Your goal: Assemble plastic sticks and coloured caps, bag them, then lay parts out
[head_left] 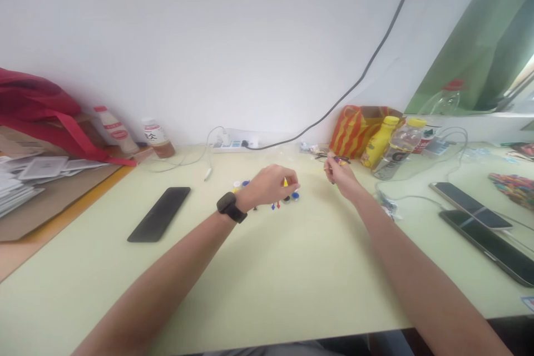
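My left hand (273, 184), with a black watch (231, 207) on its wrist, hovers above a cluster of small coloured pieces. Its thumb and fingers are curled together; a bit of yellow shows in the loop between them, but whether they grip it I cannot tell. Around it lie a blue round piece (295, 196), a white round piece (237, 184), a small blue arrow-like piece (273, 207) and a red one (278, 205). To the right, my right hand (339, 174) is closed, with small dark and coloured bits at its fingers, too blurred to name.
A black phone (159, 214) lies left. Along the wall stand a power strip (229, 147), drink bottles, a striped bag (352, 130) and a yellow bottle (379, 142). Two more phones (486, 245) with cables lie right. Papers (41, 169) are stacked at far left.
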`<state>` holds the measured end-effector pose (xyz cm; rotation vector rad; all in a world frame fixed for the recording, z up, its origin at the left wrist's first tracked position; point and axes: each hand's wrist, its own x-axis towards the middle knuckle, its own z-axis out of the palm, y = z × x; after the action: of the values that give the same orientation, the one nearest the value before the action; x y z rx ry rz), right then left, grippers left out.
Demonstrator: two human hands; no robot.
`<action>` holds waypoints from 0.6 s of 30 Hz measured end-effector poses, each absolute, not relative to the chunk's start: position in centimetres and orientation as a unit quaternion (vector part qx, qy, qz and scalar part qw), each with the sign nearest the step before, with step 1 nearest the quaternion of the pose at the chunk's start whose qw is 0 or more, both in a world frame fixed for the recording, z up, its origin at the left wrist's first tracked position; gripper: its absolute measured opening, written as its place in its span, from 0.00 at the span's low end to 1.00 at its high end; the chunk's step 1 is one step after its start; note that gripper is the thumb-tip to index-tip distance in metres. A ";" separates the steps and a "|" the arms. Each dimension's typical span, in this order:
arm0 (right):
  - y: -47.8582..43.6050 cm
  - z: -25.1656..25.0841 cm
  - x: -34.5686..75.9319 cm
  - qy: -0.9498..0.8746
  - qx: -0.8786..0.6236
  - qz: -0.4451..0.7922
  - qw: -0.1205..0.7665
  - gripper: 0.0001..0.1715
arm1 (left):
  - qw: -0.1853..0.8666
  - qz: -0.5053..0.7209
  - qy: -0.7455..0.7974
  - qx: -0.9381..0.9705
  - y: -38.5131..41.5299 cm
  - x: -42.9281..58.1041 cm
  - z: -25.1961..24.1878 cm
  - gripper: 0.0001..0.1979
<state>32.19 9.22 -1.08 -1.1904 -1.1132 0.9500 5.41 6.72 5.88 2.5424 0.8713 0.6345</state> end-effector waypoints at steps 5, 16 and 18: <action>9.4 -0.9 31.2 -0.433 -0.479 0.383 0.660 0.39 | 0.180 0.227 0.308 0.906 6.8 5.3 6.0 0.12; 8.5 0.7 30.0 -0.399 -0.376 0.486 0.681 0.32 | 0.188 0.213 0.308 0.908 6.8 5.3 6.0 0.12; 8.2 1.0 29.9 -0.398 -0.374 0.483 0.684 0.36 | 0.193 0.209 0.308 0.908 6.8 5.3 6.1 0.12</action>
<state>29.85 8.19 0.96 -0.8374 -0.8922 1.0834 5.29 6.80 6.06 2.5485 0.8643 0.5854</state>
